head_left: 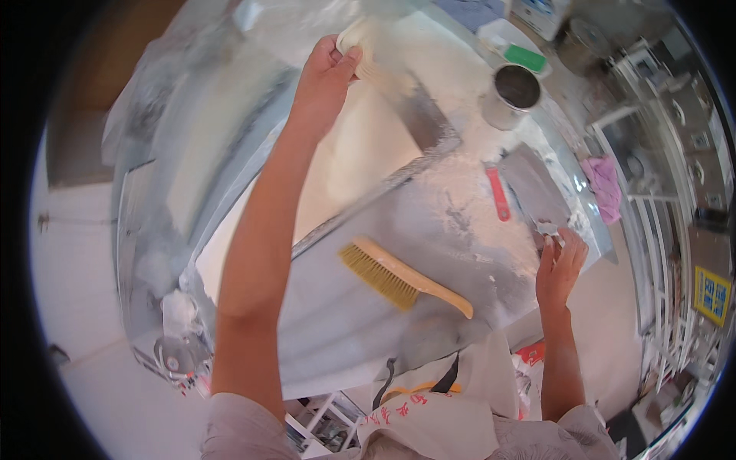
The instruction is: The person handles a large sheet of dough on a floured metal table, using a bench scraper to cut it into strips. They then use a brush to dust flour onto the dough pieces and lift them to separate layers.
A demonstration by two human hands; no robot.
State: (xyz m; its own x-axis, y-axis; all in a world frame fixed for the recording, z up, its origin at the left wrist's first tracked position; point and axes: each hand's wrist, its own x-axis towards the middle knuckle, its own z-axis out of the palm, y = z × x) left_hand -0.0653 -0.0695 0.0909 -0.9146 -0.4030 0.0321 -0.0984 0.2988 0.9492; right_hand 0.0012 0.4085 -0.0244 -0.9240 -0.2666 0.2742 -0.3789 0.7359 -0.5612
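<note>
My left hand (326,80) is stretched far forward and closed on a bundle of pale noodles (366,44). Some of the strands hang blurred over the long tray (360,201), which has a metal rim and a pale layer of flour or dough inside. At the right, my right hand (561,268) has its fingers curled at the near end of a wide, flat metal blade (534,180) lying on the floury table; its handle is mostly hidden. Left of that blade lies a red-handled tool (498,194). A wooden-handled brush (399,274) with yellow bristles rests between my arms.
A metal canister (512,100) with a dark inside stands at the far right of the table (345,322). Behind it is a white tub with a green piece (526,58). A pink cloth (602,188) hangs near the right edge, beside a white rack (648,230).
</note>
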